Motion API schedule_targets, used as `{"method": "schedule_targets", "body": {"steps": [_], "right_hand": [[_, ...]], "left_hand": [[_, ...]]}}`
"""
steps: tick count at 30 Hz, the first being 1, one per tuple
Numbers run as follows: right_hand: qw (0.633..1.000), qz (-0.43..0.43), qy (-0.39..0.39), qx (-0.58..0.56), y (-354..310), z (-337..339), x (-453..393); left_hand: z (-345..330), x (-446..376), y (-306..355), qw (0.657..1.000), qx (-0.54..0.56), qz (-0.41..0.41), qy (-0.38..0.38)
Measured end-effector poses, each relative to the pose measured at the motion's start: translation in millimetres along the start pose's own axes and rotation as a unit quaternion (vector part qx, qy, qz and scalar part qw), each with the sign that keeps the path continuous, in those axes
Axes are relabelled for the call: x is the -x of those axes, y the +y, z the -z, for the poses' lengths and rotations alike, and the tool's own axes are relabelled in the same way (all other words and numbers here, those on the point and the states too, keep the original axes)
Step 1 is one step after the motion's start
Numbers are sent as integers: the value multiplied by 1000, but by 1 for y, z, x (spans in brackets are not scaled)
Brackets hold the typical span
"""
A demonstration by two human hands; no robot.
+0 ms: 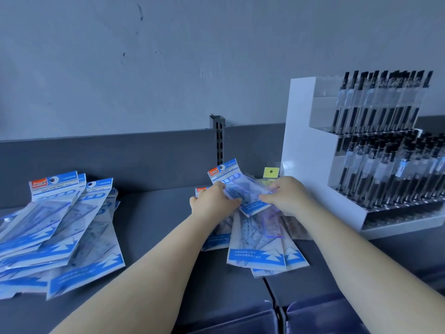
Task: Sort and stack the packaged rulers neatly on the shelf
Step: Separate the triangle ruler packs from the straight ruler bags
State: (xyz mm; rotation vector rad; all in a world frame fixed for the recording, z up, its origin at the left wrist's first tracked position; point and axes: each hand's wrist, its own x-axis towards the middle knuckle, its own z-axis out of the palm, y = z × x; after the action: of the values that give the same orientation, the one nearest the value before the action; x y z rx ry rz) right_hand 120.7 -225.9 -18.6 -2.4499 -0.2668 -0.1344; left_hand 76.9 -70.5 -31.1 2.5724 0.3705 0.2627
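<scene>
Both hands lift one packaged ruler set [243, 189] above a loose pile [262, 242] on the shelf [154, 222]: left hand [213, 201] and right hand [286, 195] with fingers clamped on its edges. A second heap [57, 232] lies far left; a pen display [375, 150] stands right.
</scene>
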Motion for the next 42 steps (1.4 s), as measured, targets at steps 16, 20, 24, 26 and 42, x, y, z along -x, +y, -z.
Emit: {"method": "schedule_targets", "body": {"steps": [16, 20, 24, 26, 42], "right_hand": [[982, -30, 38, -181, 2, -3, 2], [974, -15, 47, -221, -2, -1, 9], [957, 4, 66, -284, -4, 2, 12], [948, 4, 57, -314, -10, 6, 16], [840, 35, -173, -513, -110, -18, 97]], "left_hand": [[-5, 5, 6, 995, 101, 3, 6], [-2, 7, 7, 971, 238, 16, 12], [6, 11, 9, 926, 375, -6, 51], [14, 14, 10, 905, 421, -11, 50], [126, 108, -90, 886, 439, 65, 134]]}}
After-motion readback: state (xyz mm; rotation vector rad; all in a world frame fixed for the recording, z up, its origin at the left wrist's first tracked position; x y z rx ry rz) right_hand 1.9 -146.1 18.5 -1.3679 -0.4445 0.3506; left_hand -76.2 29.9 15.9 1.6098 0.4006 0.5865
